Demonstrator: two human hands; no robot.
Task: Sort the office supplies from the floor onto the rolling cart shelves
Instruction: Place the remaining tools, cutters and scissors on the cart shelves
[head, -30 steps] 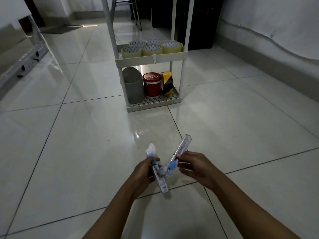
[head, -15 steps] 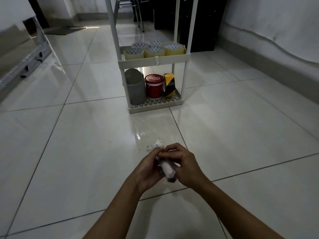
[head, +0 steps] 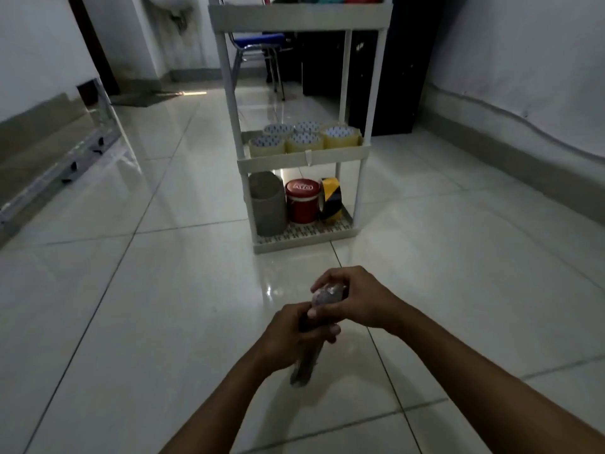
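Note:
Both of my hands hold clear plastic packs of pens (head: 307,365) pressed together into one bundle above the floor. My left hand (head: 291,335) grips the middle of the bundle and my right hand (head: 353,299) closes over its top end. The white rolling cart (head: 304,158) stands straight ahead. Its middle shelf carries several rolls of clear tape (head: 304,139). On its bottom shelf stand a grey roll (head: 266,204), a red tape roll (head: 302,201) and a yellow-black tape roll (head: 330,198). The top shelf is cut off by the frame edge.
Glossy white floor tiles (head: 147,322) spread around me. A blue chair (head: 258,47) and a dark cabinet (head: 402,60) stand behind the cart. A metal frame (head: 65,158) leans along the left wall, and the right wall has a grey skirting (head: 523,172).
The two packs, held apart in a V one second ago, are now pressed together in both hands. My view has lifted, so more of the cart shows.

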